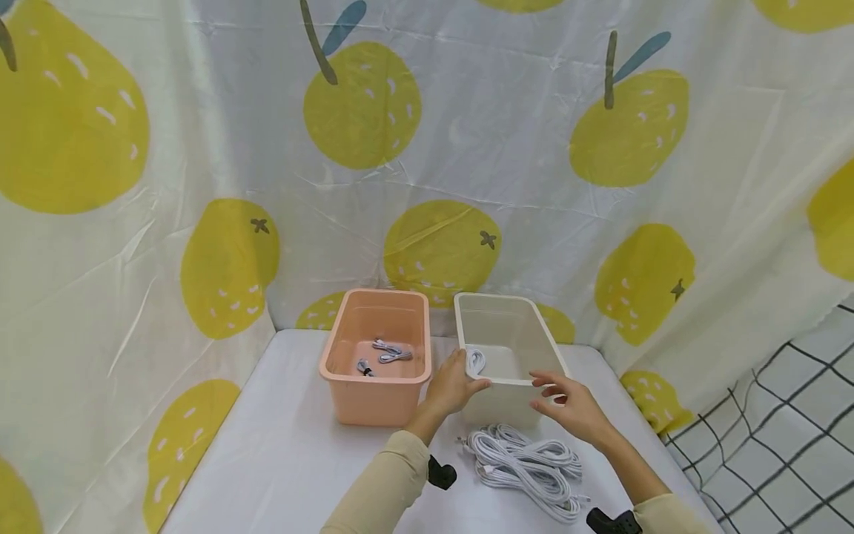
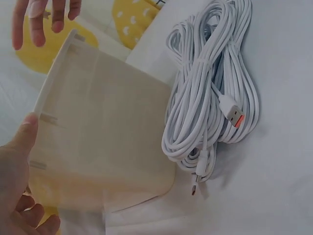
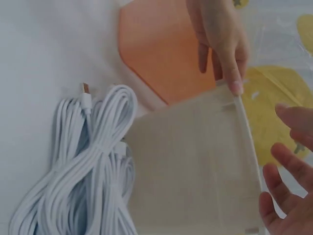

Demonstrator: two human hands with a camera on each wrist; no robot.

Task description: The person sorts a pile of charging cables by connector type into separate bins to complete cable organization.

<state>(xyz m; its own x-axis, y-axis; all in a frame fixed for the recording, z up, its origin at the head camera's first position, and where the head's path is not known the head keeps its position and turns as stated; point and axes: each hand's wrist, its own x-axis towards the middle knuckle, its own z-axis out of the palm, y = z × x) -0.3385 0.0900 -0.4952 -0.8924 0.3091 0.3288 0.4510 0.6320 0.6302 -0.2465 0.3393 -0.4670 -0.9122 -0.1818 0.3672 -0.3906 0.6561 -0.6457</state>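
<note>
My left hand grips the left front corner of a beige plastic bin, with its thumb over the rim. Inside that corner lies a small white coiled cable. My right hand hovers by the bin's right front rim, fingers loosely bent and spread. In the right wrist view, a gap separates the right fingers from the rim, and nothing is in them. Right in front of the bin, a heap of long white USB cables lies in bundled loops. Metal plugs stick out of it.
Left of the beige bin stands a peach-coloured bin holding several short cables. Both bins stand towards the back of a white-covered table. A fruit-patterned curtain hangs behind, and a black wire grid is at the right.
</note>
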